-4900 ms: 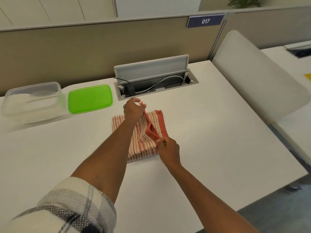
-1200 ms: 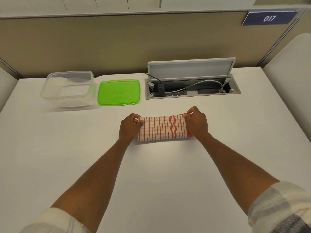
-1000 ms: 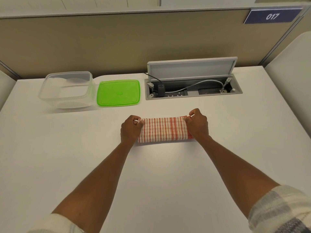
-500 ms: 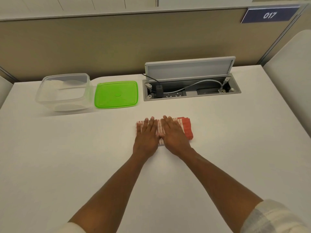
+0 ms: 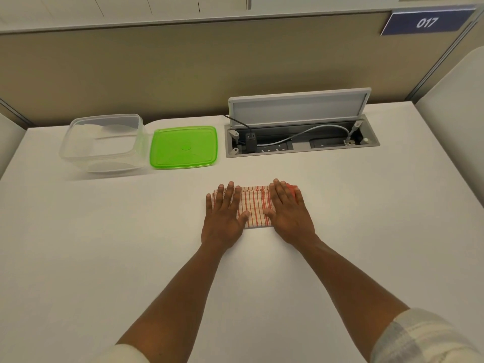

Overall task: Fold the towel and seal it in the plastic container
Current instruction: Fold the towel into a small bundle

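- towel (image 5: 255,209) lies folded on the white table (image 5: 104,258), striped red and white.
- left hand (image 5: 224,217) and right hand (image 5: 288,213) press flat on it, fingers spread, gripping nothing.
- clear container (image 5: 104,142) sits far left, lidless, green lid (image 5: 184,147) just beside it.

bare table (image 5: 104,258) ahead, raised hatch (image 5: 298,106) behind

The left hand (image 5: 224,217) and right hand (image 5: 288,213) lay flat over both ends of the folded towel (image 5: 255,208), hiding all but its middle strip, while both sleeves and the chair (image 5: 455,106) at right were cut off by the frame's edges.
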`<state>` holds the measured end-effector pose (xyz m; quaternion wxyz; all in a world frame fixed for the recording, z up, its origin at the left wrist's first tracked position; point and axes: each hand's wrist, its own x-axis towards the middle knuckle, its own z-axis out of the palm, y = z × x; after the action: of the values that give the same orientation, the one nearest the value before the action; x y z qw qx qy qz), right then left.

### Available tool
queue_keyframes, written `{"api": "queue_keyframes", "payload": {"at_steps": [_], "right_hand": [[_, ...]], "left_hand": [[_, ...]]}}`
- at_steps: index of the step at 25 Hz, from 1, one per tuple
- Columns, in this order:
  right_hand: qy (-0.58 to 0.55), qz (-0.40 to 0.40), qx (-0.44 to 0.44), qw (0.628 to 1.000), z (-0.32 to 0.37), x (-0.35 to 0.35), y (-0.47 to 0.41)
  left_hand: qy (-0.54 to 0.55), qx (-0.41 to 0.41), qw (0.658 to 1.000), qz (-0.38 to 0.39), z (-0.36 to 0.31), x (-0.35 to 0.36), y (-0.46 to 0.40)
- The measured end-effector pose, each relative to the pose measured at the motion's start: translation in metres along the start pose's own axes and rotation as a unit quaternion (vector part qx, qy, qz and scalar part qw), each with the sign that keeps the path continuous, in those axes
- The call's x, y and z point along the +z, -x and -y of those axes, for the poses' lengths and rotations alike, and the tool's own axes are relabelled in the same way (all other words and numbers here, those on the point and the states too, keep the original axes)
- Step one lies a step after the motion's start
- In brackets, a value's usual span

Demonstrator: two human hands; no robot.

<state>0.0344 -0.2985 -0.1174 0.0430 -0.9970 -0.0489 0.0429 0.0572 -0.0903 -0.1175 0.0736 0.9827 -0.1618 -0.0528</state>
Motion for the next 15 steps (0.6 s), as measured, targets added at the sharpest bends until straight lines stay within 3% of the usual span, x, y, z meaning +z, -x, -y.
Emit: {"api": "queue_keyframes", "payload": {"at_steps": [10,13,15], "right_hand": [[-0.035,-0.003,0.011,0.999,0.005,-0.005,-0.003],[-0.100,-0.085,0.091,0.987,0.014,-0.011,0.002],[-0.166,-0.133,0.203,0.956,0.017,-0.017,0.008]], "left_hand": [[0.000,-0.013,1.000,0.015,-0.003,-0.007,0.001],[0.048,-0.069,0.995,-0.045,-0.005,-0.009,0.011],[0.084,-0.167,0.980,-0.073,-0.008,-0.012,0.015]]}}
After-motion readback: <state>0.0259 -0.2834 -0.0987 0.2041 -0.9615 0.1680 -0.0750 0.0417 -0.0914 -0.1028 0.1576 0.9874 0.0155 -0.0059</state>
